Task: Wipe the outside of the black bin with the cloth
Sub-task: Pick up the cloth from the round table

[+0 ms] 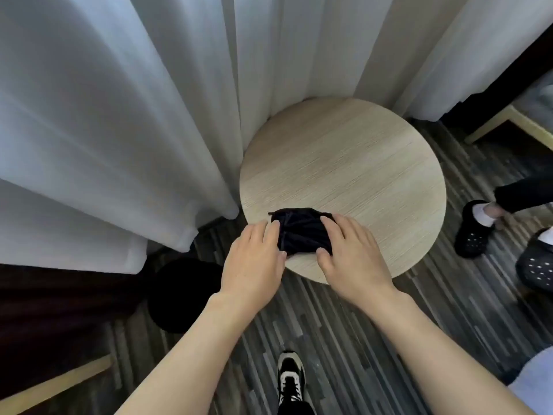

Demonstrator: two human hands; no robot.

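I rest my left hand (254,259) and right hand (351,256) on opposite edges of the dark cloth (300,232), fingers spread and pressing it flat, not clamped. The cloth lies at the near edge of the round desk (359,163), within reach. The black bin (179,295) stands on the floor, down-left beside the desk, untouched.

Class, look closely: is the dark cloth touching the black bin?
No: the dark crumpled cloth lies on the round wooden table, apart from the black bin on the floor.
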